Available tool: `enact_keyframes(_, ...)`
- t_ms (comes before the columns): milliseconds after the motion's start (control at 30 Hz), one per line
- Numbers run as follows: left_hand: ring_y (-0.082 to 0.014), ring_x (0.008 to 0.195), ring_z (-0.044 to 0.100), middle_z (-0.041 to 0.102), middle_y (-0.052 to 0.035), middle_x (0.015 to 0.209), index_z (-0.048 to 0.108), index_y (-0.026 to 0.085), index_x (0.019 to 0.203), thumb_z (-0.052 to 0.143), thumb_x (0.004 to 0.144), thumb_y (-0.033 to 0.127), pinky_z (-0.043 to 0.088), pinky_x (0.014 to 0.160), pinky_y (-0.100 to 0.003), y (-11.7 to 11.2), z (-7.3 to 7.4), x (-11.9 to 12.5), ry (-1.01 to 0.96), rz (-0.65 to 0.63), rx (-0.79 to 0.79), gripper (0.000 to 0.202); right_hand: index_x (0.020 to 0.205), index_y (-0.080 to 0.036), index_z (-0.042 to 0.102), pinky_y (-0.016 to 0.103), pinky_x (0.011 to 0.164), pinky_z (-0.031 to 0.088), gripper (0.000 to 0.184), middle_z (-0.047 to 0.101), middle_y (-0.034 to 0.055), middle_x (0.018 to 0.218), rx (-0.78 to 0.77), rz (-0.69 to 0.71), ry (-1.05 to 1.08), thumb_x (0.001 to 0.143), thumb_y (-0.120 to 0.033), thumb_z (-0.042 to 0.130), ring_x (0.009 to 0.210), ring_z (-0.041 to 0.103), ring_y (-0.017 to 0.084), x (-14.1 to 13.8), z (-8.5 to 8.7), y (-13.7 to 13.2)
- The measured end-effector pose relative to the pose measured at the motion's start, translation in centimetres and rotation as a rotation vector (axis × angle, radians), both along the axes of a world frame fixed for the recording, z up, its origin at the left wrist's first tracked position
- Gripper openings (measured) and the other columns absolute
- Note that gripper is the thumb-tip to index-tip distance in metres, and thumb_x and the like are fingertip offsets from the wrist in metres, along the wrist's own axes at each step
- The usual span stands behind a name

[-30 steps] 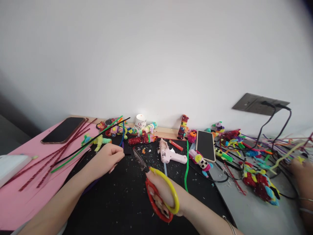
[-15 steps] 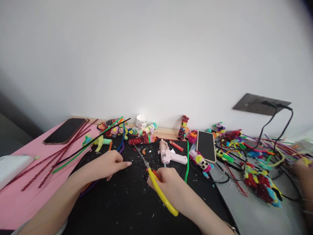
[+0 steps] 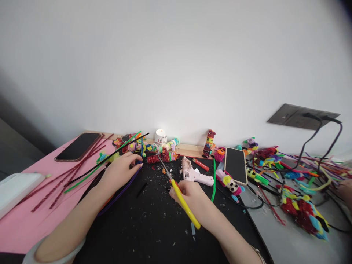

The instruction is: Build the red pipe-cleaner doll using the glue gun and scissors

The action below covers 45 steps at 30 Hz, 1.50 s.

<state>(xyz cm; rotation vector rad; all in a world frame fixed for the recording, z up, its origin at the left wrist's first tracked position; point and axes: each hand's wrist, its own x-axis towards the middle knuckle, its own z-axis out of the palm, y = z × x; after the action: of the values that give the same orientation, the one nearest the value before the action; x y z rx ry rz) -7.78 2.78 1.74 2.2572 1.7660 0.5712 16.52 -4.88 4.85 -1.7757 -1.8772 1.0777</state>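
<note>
1. Head camera view: two bare hands work over a black board (image 3: pixel 132 234) sprinkled with small pale scraps; the hands are well apart from each other.
2. The right hand (image 3: pixel 195 201) is closed around scissors (image 3: pixel 185 205) with yellow and red handles. The scissors sit near the middle of the board, their blades pointing away from the person, toward a red glittery figure (image 3: pixel 162 157) lying at the back.
3. The left hand (image 3: pixel 122 169) is at the board's left side, thumb and forefinger near each other, beside a blue stem (image 3: pixel 142 146) and a purple stem (image 3: pixel 121 193). Whether it grips either one cannot be told.
4. Between the hands, a short black piece (image 3: pixel 141 189) lies on the board.
5. Just beyond the right hand lies a pale pink glue gun (image 3: pixel 200 178), with a red stick (image 3: pixel 201 164) behind it and a fuzzy green stem (image 3: pixel 214 179) to its right.
6. Farther right are a light-framed phone (image 3: pixel 235 165) and a pink-and-yellow fuzzy figure (image 3: pixel 227 180).
7. At the back, a white paper cup (image 3: pixel 161 137) and an upright red figure (image 3: pixel 209 143) stand near the wall.
8. On the left, a pink sheet (image 3: pixel 19 234) bears dark red stems (image 3: pixel 73 171) and a dark phone (image 3: pixel 78 146).
9. At the far right edge, part of another person's hand (image 3: pixel 345 190) shows.
</note>
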Motion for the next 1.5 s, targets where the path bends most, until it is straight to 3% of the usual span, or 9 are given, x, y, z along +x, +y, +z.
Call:
enact_keyframes(167, -0.0230, 0.081, 0.062, 0.063, -0.0051, 0.097, 0.065, 0.023, 0.090, 0.046, 0.080, 0.032, 0.043, 0.064, -0.030, 0.2, -0.7, 0.5, 0.128, 0.063, -0.039, 0.023, 0.058, -0.018, 0.044, 0.021, 0.045, 0.023, 0.028, 0.039, -0.0051, 0.052, 0.098, 0.012, 0.072, 0.079, -0.034, 0.053, 0.051, 0.031, 0.008, 0.0, -2.1, 0.8)
enact_keyframes(367, -0.0223, 0.081, 0.063, 0.064, -0.0052, 0.097, 0.065, 0.022, 0.094, 0.043, 0.077, 0.019, 0.042, 0.064, -0.029, 0.7, -1.0, -0.5, 0.193, 0.126, -0.011, 0.028, 0.061, -0.020, 0.044, 0.019, 0.045, 0.026, 0.016, 0.039, -0.0063, 0.051, 0.228, -0.036, 0.237, 0.076, -0.019, 0.050, 0.049, 0.037, 0.008, 0.1, -2.8, 0.3)
enact_keyframes(567, -0.0228, 0.082, 0.061, 0.063, -0.0074, 0.098, 0.064, 0.019, 0.105, 0.042, 0.082, 0.027, 0.042, 0.065, -0.029, 1.6, -1.2, -0.5, 0.165, 0.099, 0.007, 0.033, 0.060, -0.021, 0.036, 0.020, 0.047, 0.030, 0.020, 0.042, -0.0067, 0.052, 0.327, -0.002, 0.289, 0.071, -0.019, 0.052, 0.047, 0.039, 0.008, 0.1, -3.7, -0.3)
enact_keyframes(733, -0.0228, 0.081, 0.061, 0.061, -0.0082, 0.100, 0.063, 0.019, 0.106, 0.038, 0.085, 0.032, 0.044, 0.068, -0.030, 2.3, -2.0, -0.8, 0.124, -0.004, 0.012, 0.035, 0.060, -0.021, 0.036, 0.021, 0.047, 0.030, 0.019, 0.038, -0.0067, 0.052, 0.368, 0.026, 0.225, 0.069, -0.021, 0.054, 0.048, 0.038, 0.009, 0.0, -3.6, -0.5)
enact_keyframes(900, -0.0247, 0.090, 0.061, 0.061, -0.0081, 0.104, 0.063, 0.021, 0.100, 0.039, 0.086, 0.034, 0.045, 0.074, -0.031, 2.8, -2.7, -1.1, 0.077, -0.029, 0.015, 0.031, 0.060, -0.021, 0.037, 0.020, 0.047, 0.029, 0.017, 0.040, -0.0060, 0.053, 0.389, 0.025, 0.266, 0.070, -0.024, 0.051, 0.047, 0.037, 0.009, 0.1, -3.4, -0.6)
enact_keyframes(1167, -0.0237, 0.086, 0.061, 0.060, -0.0070, 0.096, 0.063, 0.021, 0.091, 0.040, 0.085, 0.033, 0.044, 0.074, -0.029, 2.6, -2.5, -1.0, 0.063, -0.032, 0.039, 0.027, 0.061, -0.022, 0.036, 0.021, 0.046, 0.028, 0.018, 0.038, -0.0064, 0.052, 0.384, 0.032, 0.296, 0.072, -0.026, 0.050, 0.047, 0.036, 0.009, 0.2, -3.6, -0.5)
enact_keyframes(1500, -0.0265, 0.084, 0.061, 0.061, -0.0095, 0.089, 0.068, 0.019, 0.083, 0.044, 0.083, 0.035, 0.045, 0.077, -0.034, 2.7, -2.4, -1.1, 0.018, -0.038, 0.052, 0.029, 0.060, -0.022, 0.034, 0.019, 0.046, 0.030, 0.018, 0.041, -0.0058, 0.051, 0.385, 0.025, 0.314, 0.069, -0.024, 0.049, 0.046, 0.040, 0.009, 0.1, -3.1, -0.5)
